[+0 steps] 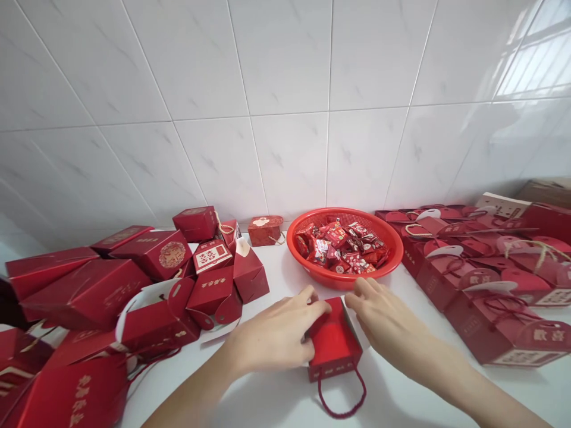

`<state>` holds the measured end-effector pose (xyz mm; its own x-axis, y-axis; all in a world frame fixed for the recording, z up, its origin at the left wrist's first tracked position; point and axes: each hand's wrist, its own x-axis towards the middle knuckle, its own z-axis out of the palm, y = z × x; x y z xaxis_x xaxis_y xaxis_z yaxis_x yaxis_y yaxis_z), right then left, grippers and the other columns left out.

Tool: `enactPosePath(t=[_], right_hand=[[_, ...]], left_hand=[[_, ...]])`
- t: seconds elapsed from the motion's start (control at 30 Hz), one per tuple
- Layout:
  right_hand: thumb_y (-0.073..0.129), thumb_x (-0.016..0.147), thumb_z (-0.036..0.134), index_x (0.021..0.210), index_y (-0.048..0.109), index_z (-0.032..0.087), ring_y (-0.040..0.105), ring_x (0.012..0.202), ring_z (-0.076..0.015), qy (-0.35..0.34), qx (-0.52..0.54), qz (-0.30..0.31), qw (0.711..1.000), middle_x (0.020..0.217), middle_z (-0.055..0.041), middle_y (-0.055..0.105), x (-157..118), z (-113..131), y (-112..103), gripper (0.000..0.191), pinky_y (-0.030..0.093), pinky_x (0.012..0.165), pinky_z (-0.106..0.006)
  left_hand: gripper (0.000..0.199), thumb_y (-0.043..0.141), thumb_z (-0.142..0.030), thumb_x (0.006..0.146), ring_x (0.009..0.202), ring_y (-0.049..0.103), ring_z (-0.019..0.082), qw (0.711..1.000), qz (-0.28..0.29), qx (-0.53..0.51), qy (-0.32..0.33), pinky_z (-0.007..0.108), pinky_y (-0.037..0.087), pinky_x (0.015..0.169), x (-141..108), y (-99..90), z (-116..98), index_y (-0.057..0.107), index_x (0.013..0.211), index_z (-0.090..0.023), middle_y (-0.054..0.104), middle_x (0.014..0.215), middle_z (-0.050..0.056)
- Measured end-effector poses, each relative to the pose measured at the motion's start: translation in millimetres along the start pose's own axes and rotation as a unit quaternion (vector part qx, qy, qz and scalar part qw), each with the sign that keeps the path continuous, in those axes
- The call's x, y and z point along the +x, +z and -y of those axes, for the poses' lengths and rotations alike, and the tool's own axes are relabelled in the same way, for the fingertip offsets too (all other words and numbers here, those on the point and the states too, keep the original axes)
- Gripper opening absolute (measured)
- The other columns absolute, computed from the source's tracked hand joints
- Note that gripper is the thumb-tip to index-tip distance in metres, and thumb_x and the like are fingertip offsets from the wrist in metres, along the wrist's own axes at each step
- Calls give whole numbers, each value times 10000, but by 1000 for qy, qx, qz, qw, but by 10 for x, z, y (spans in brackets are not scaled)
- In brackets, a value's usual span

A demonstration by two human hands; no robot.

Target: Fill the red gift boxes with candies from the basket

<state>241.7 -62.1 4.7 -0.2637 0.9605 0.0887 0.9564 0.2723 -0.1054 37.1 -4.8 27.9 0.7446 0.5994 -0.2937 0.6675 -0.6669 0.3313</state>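
Hands meet at lower centre of the frame: left hand (276,333) and right hand (388,324) both grip a small red paper gift box with cord handle (333,348) on the white counter (267,398), just below a round red plastic basket of wrapped sweets (383,264)

Bright daylight from upper right — window glare on wall tiles (530,65) (edges bowed), focus sharp.

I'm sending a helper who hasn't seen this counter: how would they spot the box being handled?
Start at the round red plastic basket of wrapped sweets against the white tiled wall. Just in front of it, on the white counter, lies a small red paper box between the left hand and right hand. Unlike the piled boxes at either side, it lies alone, cord handle toward the viewer.
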Motion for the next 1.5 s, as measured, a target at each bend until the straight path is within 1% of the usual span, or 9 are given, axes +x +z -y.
enactPosePath(t=[0.13,0.3,0.53,0.6,0.7,0.83,1.07,1.33,1.5], right_hand=[[421,866,-1,822,614,148,559,610,-146,-1,7,41,999,818,-63,619,8,31,74,248,258,523,-285],[545,966,284,904,630,154,653,673,-203,22,-6,40,999,855,-79,667,2,141,81,167,232,519,-300],[659,885,498,1202,567,156,673,673,-254,-57,12,36,998,847,-81,704,-144,187,-5,475,291,513,-293],[612,910,521,1274,521,162,657,639,-245,-48,51,32,997,773,-55,689,-192,165,-61,519,312,513,-286],[546,942,538,1251,532,166,641,645,-243,-30,97,41,994,728,-44,657,-230,146,-106,484,360,536,-287],[628,907,470,1209,578,192,652,828,-264,-61,96,52,992,994,-106,649,-194,181,-14,414,462,648,-322],[750,802,286,1122,632,183,625,944,-273,-24,90,77,993,1093,-125,585,-140,250,62,356,505,736,-348],[602,905,530,1175,693,317,666,922,-234,-116,221,135,959,1126,-72,667,-309,-11,-335,355,479,746,-280],[688,836,543,1261,646,364,685,826,-209,-128,142,83,978,1267,-82,628,-426,72,-186,463,474,664,-266]], left_hand=[[315,506,-277,852,906,643,234,999,-39,12,-23,311,490,710,41,97,-80,563,1160,-239,554,1090,60],[283,536,-354,888,936,650,261,998,-64,1,-29,328,485,723,98,145,-55,571,1141,-231,588,1090,69],[239,429,-330,970,964,659,264,994,-100,-49,-3,326,481,783,143,98,62,595,1106,-225,676,1046,91],[277,395,-388,987,927,666,259,988,-121,-92,-6,319,479,760,161,66,121,579,1130,-238,692,991,75],[291,373,-436,987,671,656,205,975,-141,-171,-31,284,458,633,218,38,211,545,1096,-230,665,774,11],[208,403,-401,955,471,587,164,955,-158,-244,-60,252,411,500,325,53,286,513,988,-227,573,597,-54],[101,488,-287,881,409,551,141,950,-204,-216,-99,245,389,501,438,88,323,530,831,-210,575,565,-51],[129,491,-290,872,396,568,150,951,-196,-201,-131,243,389,491,455,89,327,557,809,-198,579,547,-39],[155,522,-312,850,393,556,145,952,-191,-201,-130,244,399,501,461,75,300,602,799,-189,602,566,-30]])
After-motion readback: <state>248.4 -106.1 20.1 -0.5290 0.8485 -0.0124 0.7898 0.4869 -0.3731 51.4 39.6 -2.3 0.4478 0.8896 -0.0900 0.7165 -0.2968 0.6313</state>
